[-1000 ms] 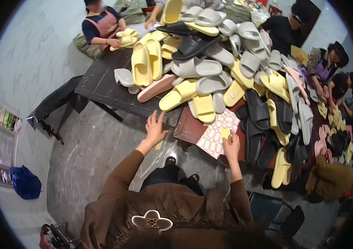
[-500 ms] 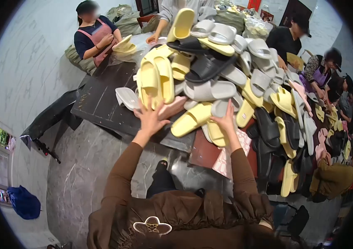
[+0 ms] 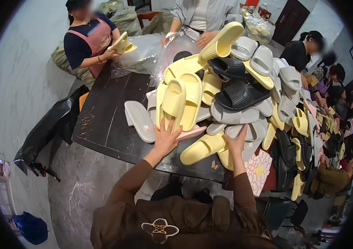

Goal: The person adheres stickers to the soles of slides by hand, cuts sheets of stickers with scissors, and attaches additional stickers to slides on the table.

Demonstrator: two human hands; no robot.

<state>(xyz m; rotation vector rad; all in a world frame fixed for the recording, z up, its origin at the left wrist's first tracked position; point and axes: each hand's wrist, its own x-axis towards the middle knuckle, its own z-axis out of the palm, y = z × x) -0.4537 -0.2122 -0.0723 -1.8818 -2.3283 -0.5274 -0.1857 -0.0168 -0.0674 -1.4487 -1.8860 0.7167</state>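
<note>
My left hand (image 3: pixel 166 140) is open, its fingers spread over the lower end of a yellow slipper (image 3: pixel 173 99) that lies on another yellow slipper (image 3: pixel 193 93). Part of a pink slipper (image 3: pixel 193 132) shows beside that hand, and a grey slipper (image 3: pixel 140 120) lies to its left. My right hand (image 3: pixel 237 143) is also open, thumb apart from the fingers, against a grey slipper (image 3: pixel 255 129) low in the pile. Just left of it a yellow slipper (image 3: pixel 201 149) lies near the table edge. Black slippers (image 3: pixel 243 96) sit higher up.
The pile stands on a dark table (image 3: pixel 102 120). Across it, one person (image 3: pixel 87 41) holds yellow slippers and another (image 3: pixel 197 20) is by clear plastic bags (image 3: pixel 139 54). More people work at the right. A patterned sheet (image 3: pixel 258 172) hangs at the near edge.
My view has shifted, so the pile sits lower and further right. Both hands stay at the pile's near side. The person across the table now has one hand by the plastic bag, the other near the slippers.
</note>
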